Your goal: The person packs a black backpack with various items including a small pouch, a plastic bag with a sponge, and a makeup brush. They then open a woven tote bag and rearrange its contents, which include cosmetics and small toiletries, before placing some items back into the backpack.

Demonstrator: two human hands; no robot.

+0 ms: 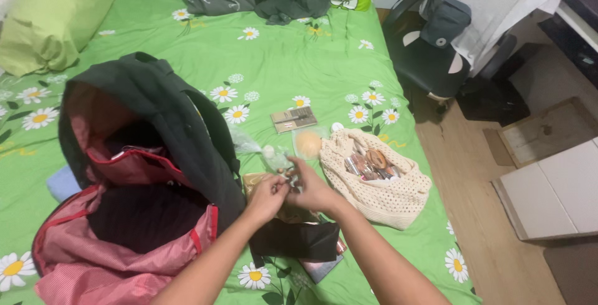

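both hands, left hand and right hand, pinching a small item; too small to identify. best kept low over the bed, grip tight, clear of the clear plastic bag.

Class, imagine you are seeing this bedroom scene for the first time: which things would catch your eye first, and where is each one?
The bright green daisy-print bedsheet fills most of the view. On its left lies a large black backpack, wide open and showing its red lining. Just right of it, the left hand and right hand meet over a small clear plastic bag, with a cream crochet pouch full of small items beside them.
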